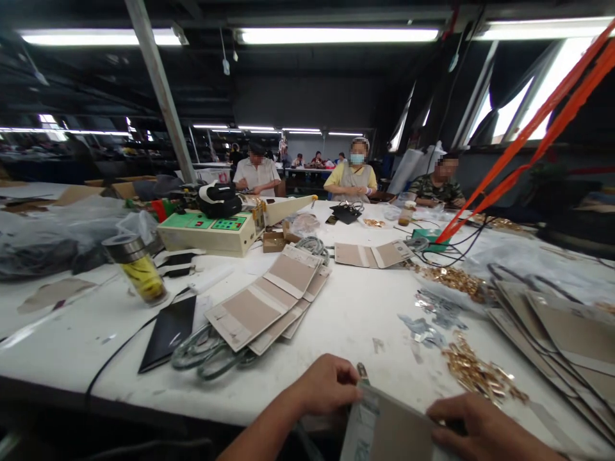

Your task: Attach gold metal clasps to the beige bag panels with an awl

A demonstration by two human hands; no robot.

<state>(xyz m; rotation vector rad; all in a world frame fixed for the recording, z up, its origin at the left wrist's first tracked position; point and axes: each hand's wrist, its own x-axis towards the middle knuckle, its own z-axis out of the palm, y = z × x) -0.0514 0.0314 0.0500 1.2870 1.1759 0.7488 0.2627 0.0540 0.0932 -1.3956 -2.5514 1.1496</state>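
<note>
A beige and grey panel (398, 426) is at the bottom centre of the head view, its lower part cut off by the frame. My left hand (329, 384) is closed at its upper left corner, where a small metal piece (362, 370) sticks up by the fingertips. On the panel's right edge, my right hand (466, 426) grips with thumb and fingers. Gold metal pieces (475, 368) lie in a loose pile just beyond the right hand. A fanned stack of similar panels (269, 298) with grey-green cord handles rests ahead on the left.
More panels (571, 333) are stacked at the right edge. A tumbler (137, 269), a black folder-like item (168, 333) and a cream machine (211, 234) stand or lie on the left. Orange strips (519, 147) hang at the right. Several people sit across the white table (355, 307).
</note>
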